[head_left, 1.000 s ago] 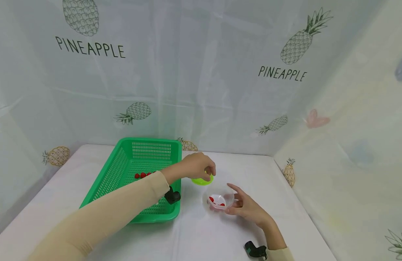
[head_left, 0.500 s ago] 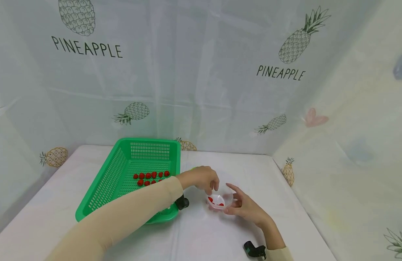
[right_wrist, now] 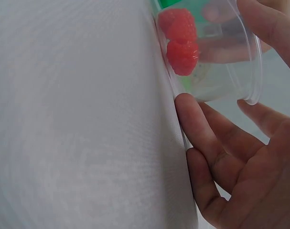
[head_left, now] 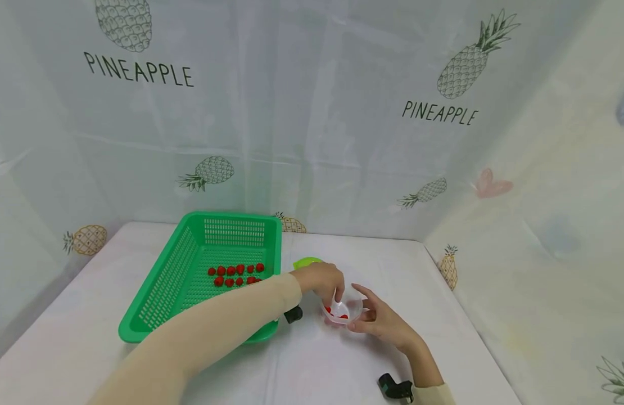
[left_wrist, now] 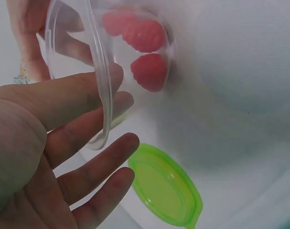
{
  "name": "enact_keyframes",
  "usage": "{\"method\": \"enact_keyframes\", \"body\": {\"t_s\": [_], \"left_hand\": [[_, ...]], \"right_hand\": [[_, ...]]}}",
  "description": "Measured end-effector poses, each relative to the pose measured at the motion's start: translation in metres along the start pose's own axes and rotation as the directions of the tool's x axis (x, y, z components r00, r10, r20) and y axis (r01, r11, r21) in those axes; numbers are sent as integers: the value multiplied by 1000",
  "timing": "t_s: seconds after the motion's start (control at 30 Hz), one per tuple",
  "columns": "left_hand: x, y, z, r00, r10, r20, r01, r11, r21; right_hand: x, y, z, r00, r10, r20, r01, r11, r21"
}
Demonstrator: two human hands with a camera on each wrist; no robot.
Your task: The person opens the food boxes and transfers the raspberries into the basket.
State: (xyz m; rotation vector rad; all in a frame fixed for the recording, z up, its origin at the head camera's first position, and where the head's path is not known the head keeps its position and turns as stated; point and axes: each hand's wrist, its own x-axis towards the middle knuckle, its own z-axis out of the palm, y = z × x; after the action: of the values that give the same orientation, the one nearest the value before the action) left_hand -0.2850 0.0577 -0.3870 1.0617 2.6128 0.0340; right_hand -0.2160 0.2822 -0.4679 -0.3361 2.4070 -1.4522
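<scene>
Clear plastic cup (head_left: 342, 311) stands on the white tablecloth (head_left: 312, 365), just to the right of the green basket (head_left: 180, 281), and I see some red berries (left_wrist: 147, 52) lying at its bottom. From my seat I see both hands at this cup. My left hand (head_left: 319, 279) comes from the basket side; in the left wrist view its fingers (left_wrist: 87, 95) are almost straight, one of them lies along the rim of the cup and the others are spread loosely below it, so I call this hand relaxed and not gripping. My right hand (head_left: 380, 320) is on the side of the cup away from the basket; in the right wrist view its fingers (right_wrist: 202, 138) are stretched and lie against the wall of the cup near the cloth, and one finger reaches over the rim. I cannot tell if the thumb really pinches the cup. A light green lid (left_wrist: 166, 186) lies flat on the cloth beside the cup, between it and the far corner of the basket. Inside the basket there is a group of more red berries (head_left: 236, 274) on its floor. Small black wrist devices (head_left: 395, 388) are visible on both arms near the cup.
</scene>
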Motion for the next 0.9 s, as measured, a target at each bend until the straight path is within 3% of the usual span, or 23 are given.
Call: {"method": "enact_keyframes", "body": {"t_s": [0.13, 0.37, 0.6, 0.9], "left_hand": [[5, 2, 5, 1000, 4, 3, -4, 999, 54], [2, 10, 6, 1000, -10, 4, 10, 995, 99], [-2, 14, 10, 999, -42, 2, 41, 996, 81], [2, 8, 12, 1000, -18, -8, 18, 1000, 11]], "right_hand": [[0, 0, 0, 1000, -6, -5, 6, 1000, 0], [1, 0, 0, 1000, -22, -1, 22, 1000, -10], [1, 1, 0, 1000, -22, 4, 22, 1000, -9], [0, 0, 1, 1000, -7, -12, 7, 1000, -20]]}}
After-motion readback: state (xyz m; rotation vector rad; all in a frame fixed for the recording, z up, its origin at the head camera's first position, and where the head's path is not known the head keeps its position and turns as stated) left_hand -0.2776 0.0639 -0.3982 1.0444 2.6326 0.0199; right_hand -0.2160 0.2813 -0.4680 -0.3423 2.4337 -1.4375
